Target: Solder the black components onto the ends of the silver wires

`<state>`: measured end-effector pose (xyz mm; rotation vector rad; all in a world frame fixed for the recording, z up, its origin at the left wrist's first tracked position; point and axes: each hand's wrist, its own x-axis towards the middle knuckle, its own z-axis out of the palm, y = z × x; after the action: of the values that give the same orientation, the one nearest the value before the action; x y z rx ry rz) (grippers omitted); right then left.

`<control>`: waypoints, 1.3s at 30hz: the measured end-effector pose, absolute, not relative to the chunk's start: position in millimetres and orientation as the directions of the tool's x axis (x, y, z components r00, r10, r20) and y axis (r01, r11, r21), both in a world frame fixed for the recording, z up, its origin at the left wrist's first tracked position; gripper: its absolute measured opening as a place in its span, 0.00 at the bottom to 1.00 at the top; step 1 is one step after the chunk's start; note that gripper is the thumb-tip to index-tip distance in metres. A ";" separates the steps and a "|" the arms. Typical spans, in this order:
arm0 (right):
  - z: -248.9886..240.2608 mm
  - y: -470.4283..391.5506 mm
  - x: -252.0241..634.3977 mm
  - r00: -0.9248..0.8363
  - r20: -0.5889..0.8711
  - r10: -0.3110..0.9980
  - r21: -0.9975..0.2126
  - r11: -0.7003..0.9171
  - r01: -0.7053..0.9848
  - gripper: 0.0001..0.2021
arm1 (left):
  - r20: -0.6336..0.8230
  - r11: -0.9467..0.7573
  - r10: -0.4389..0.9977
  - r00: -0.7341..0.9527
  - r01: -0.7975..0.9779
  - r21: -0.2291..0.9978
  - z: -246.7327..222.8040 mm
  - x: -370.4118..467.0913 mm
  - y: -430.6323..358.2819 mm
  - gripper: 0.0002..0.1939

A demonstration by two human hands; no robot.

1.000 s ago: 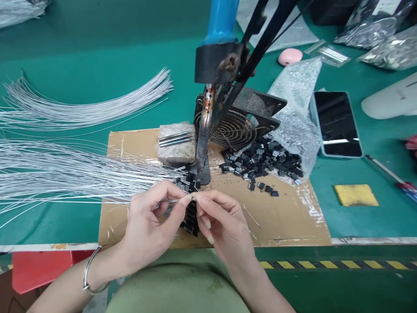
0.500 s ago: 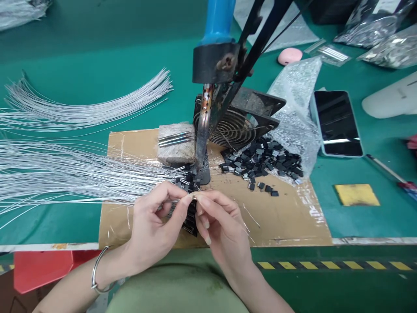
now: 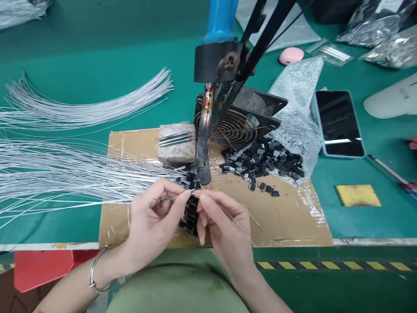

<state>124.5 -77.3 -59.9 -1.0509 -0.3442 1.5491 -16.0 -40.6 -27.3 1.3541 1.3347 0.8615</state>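
Note:
My left hand (image 3: 155,219) pinches a thin white wire (image 3: 171,198) between thumb and forefinger. Its fingertips almost meet those of my right hand (image 3: 224,226), which is closed in a pinch around thin wire ends. Two fine bare leads (image 3: 237,224) stick out past the right fingers, slanting to the lower right. Exactly what lies between the fingertips is too small to make out. Beneath the hands is a row of small black connector-like pieces (image 3: 190,217) on white wires. A large bundle of white wires (image 3: 68,174) runs in from the left.
A hot-air nozzle (image 3: 203,130) on a black stand points down just beyond my hands. Behind it is a fan (image 3: 236,126). Loose black pieces (image 3: 267,161) are heaped on cardboard (image 3: 286,217). A phone (image 3: 339,124) and yellow sponge (image 3: 357,195) lie rightward.
Both hands have shifted slightly apart, the left one a little to the left. The fine leads now show across the right hand's fingers, and more of the black row shows below.

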 end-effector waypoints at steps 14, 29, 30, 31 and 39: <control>-60.3 -76.4 122.7 0.089 -0.423 0.902 -0.745 -0.290 -0.601 0.04 | -0.106 0.055 0.979 0.175 0.274 0.960 -25.5 -19.8 -40.2 0.07; -54.9 -68.4 138.3 -0.081 -0.481 0.873 -0.650 -0.417 -0.636 0.06 | -0.085 -0.022 0.961 0.262 0.379 0.925 -22.6 -24.4 -39.3 0.07; -55.2 -68.5 139.4 -0.086 -0.478 0.874 -0.656 -0.420 -0.627 0.06 | -0.085 -0.021 0.962 0.260 0.381 0.924 -22.4 -24.4 -39.1 0.07; -55.4 -68.7 140.2 -0.089 -0.479 0.873 -0.660 -0.425 -0.620 0.06 | -0.087 -0.018 0.963 0.257 0.382 0.924 -22.5 -24.4 -39.3 0.07; -56.0 -70.3 132.4 -0.032 -0.487 0.873 -0.650 -0.386 -0.655 0.07 | -0.064 -0.019 0.976 0.208 0.373 0.927 -28.6 -21.0 -44.1 0.07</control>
<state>132.4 -70.3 -56.0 -1.0432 -0.2957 1.6815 -21.0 -44.1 -28.6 1.5595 1.3189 0.8212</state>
